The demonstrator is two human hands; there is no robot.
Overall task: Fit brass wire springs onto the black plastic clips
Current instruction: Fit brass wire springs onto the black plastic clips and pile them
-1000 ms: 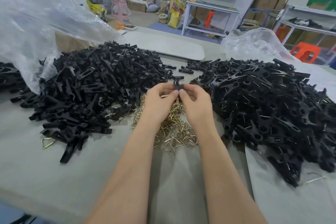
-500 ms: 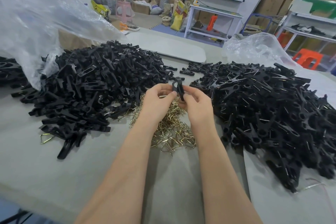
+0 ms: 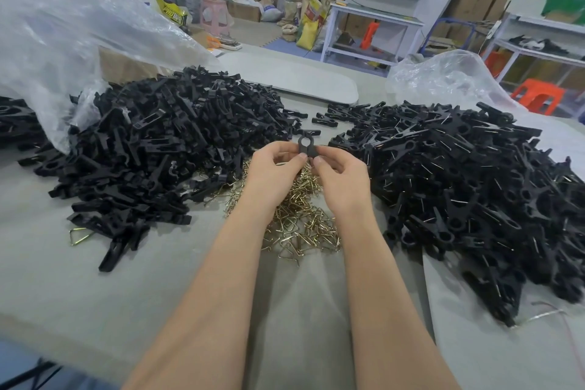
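1. The left hand (image 3: 272, 171) and the right hand (image 3: 343, 179) meet thumb to thumb, and together they pinch the lower end of one black clip (image 3: 306, 146). The other fingers of both hands are curled in under it.
2. The clip stands upright just above the thumbs, over the middle of the table (image 3: 152, 288). Whether a spring is already on it cannot be told.
3. Half a second ago the clip leaned edge-on between the hands. Now it is turned so that its round opening faces the camera. The hands hold about the same place.
4. Directly below the hands lies the loose pile of brass springs (image 3: 300, 225). One stray spring (image 3: 79, 236) lies apart, near the left.
5. To the left is a heap of bare black clips (image 3: 158, 142). To the right is a heap of clips with wire showing (image 3: 459, 187).
6. At far left a clear plastic bag (image 3: 63, 28) drapes over a cardboard box (image 3: 126, 68). More black clips (image 3: 14, 123) lie at its lower edge.
7. At far right sits a second crumpled clear bag (image 3: 443, 76). Its contents cannot be made out.
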